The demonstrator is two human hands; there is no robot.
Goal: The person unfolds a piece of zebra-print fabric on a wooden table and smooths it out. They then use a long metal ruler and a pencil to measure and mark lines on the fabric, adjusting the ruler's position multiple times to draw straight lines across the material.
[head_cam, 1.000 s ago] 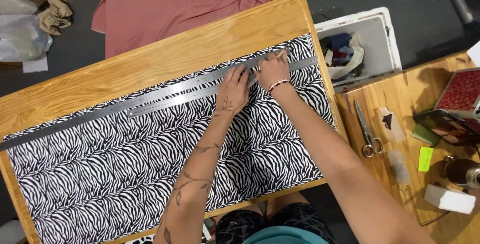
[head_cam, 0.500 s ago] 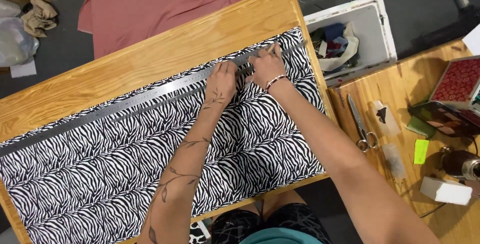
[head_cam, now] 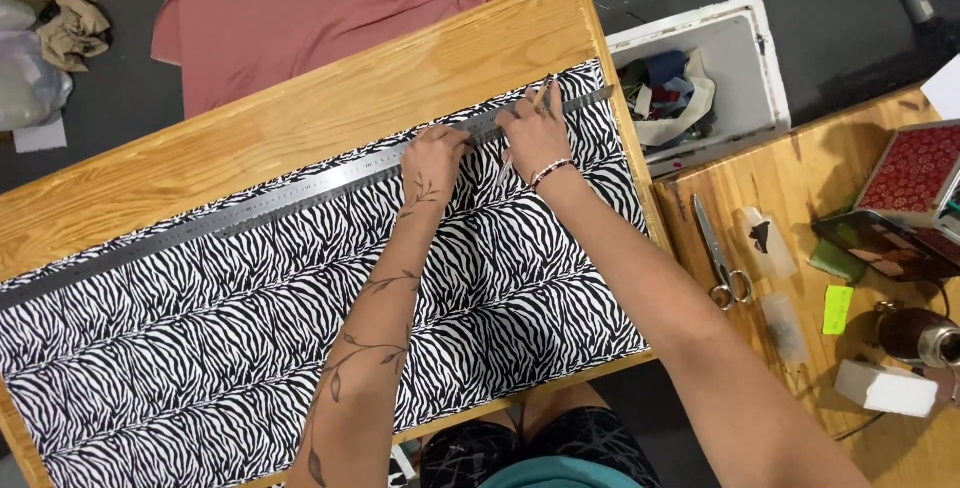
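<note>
Now the wooden table [head_cam: 300, 118] is carrying zebra-print fabric [head_cam: 300, 328], a long steel ruler [head_cam: 300, 198] lying along its far edge. Left hand [head_cam: 435, 158] is pressing flat on the ruler; right hand [head_cam: 535, 133] is pinching what looks like a pencil [head_cam: 540, 96], marking near the ruler's right end, most of the edge apparently unmarked.

On the table [head_cam: 300, 118] lies the fabric [head_cam: 300, 328], a ruler [head_cam: 250, 210] along its far edge; right of the table, a bin [head_cam: 745, 78].
</note>
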